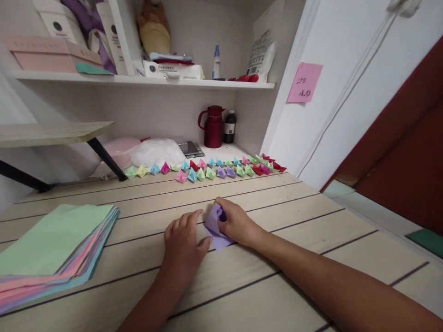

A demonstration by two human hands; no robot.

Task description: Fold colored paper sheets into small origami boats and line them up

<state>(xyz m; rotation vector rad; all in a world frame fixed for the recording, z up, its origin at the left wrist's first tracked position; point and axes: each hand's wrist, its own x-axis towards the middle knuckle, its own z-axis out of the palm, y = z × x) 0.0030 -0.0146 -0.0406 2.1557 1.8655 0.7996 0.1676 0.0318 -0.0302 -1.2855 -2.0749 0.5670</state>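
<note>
Purple paper (213, 222) pinched in my right hand (238, 223)
My left hand (182, 236) spreads beside it; folded paper boats (210, 173) line the desk's (145, 244) far edge.

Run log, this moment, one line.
right hand: holds purple folded paper | left hand: open, beside it | colored paper stack: left | origami boats: rows behind

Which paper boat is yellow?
The second boat from the left end, between a green boat and a blue boat; it is the only yellow one.
</note>
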